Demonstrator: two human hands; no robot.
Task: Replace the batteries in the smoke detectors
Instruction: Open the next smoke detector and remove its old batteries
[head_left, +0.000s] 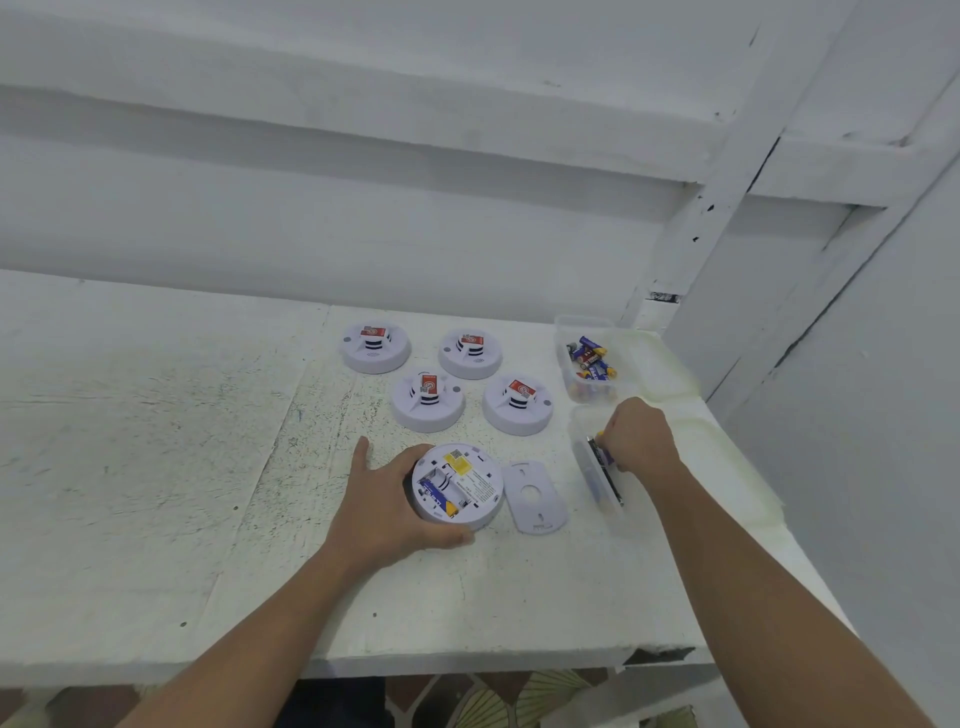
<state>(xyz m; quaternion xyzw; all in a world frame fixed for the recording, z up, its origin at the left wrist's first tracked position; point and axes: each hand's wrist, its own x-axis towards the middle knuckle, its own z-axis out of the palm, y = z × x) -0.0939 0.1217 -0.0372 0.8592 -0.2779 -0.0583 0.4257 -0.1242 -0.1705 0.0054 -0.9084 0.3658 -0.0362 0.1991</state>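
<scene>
My left hand (382, 499) grips an upturned white smoke detector (460, 486) on the table; its open battery bay shows one blue-and-yellow battery. Its white back cover (535, 496) lies flat just to its right. My right hand (636, 434) reaches into the near clear plastic box (597, 470) and is closed around a battery (602, 452) there. Several more white smoke detectors stand face up behind, among them the nearest (427, 400) and another (517, 405).
A second clear box (589, 358) with several blue, red and yellow batteries sits at the back right. The white table (156, 467) ends close to my body, and a white wall and slanted beams rise behind and to the right.
</scene>
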